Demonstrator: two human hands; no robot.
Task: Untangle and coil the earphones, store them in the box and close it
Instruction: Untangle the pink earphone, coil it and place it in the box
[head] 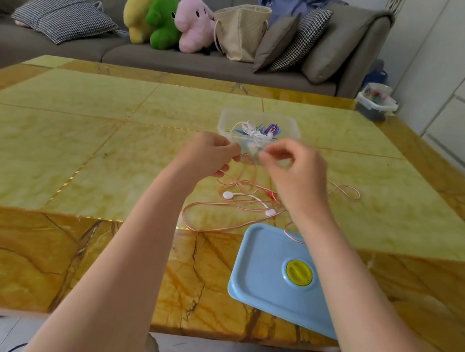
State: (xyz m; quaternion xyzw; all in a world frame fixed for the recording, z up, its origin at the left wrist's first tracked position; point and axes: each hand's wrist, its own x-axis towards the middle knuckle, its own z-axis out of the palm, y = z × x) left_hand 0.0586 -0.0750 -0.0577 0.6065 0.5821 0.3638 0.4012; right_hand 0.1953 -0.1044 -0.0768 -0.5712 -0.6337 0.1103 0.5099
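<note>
Right now both hands are raised just above the bench in front of the clear box (293,125), pinching the pink earphone cable (222,222) between them. The left hand (209,152) has its fingers curled round a strand at the fingertips; the right hand (294,172) pinches with thumb and forefinger, though what it holds is too fine to see clearly (most likely the same strand). From that pinch the cable drops toward the person and sprawls in loose loops across the bench, its long spread running left to right, with one loop trailing out past the right wrist and another lying over the corner of the blue lid (269,281). The two white earbuds (227,195) lie among the loops, below and between the hands. The box sits just beyond the fingertips, already holding other coiled cables. I judge untangling is only begun; coiling would draw the slack up from the near side, both hands equally close
</note>
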